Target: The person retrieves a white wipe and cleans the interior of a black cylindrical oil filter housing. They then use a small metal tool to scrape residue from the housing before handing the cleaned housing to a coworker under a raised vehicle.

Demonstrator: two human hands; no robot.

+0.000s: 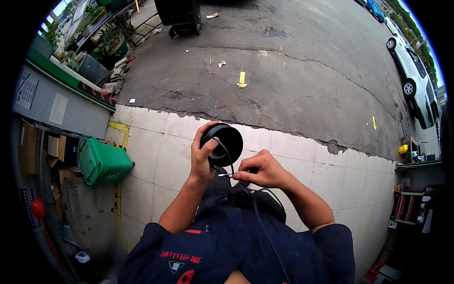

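Note:
My left hand (203,154) is closed round the side of a black cylindrical housing (234,137), its open end tilted up toward me. My thumb reaches over the rim. A thin black cable (230,154) loops out of the housing and down to my right hand (266,171). There the thumb and fingers pinch together on the cable, close to a short pale end (224,175). Something dark shows inside the curled right fingers, too hidden to name. Below the hands, more black cord (270,192) curves in front of my dark shirt.
A green bin (104,162) stands at left beside cardboard boxes and a grey cabinet (64,102). Pale floor tiles (172,163) meet cracked pavement (283,80) ahead. A black wheeled bin (179,16) is farther off. White cars (416,71) are parked at far right, and shelves (409,207) stand nearer.

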